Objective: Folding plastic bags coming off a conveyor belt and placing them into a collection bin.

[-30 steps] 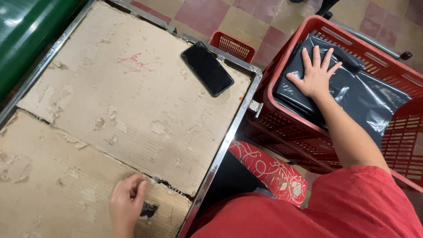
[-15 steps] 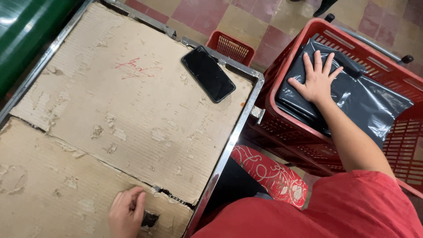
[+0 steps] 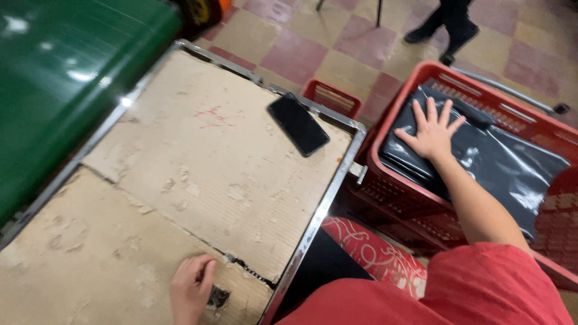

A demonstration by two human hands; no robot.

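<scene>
My right hand point(image 3: 432, 132) lies flat with fingers spread on a stack of black plastic packages point(image 3: 512, 162) inside a red plastic basket point(image 3: 397, 198) to my right. My left hand point(image 3: 189, 289) rests with curled fingers on the worn cardboard point(image 3: 198, 162) that covers a metal-framed table point(image 3: 328, 195), next to a small dark hole in the cardboard near the front edge. It holds nothing. A black phone point(image 3: 298, 124) lies face up on the cardboard near the table's far right corner.
A green surface point(image 3: 60, 78) runs along the table's left side. A smaller red basket point(image 3: 331, 96) stands on the checkered floor beyond the table. A red patterned cushion point(image 3: 373, 256) is below the table edge. Another person's legs point(image 3: 448, 27) are at the top.
The view has shifted, so everything sits a bit lower and more to the right. Both hands stay where they were on the packages and the cardboard.
</scene>
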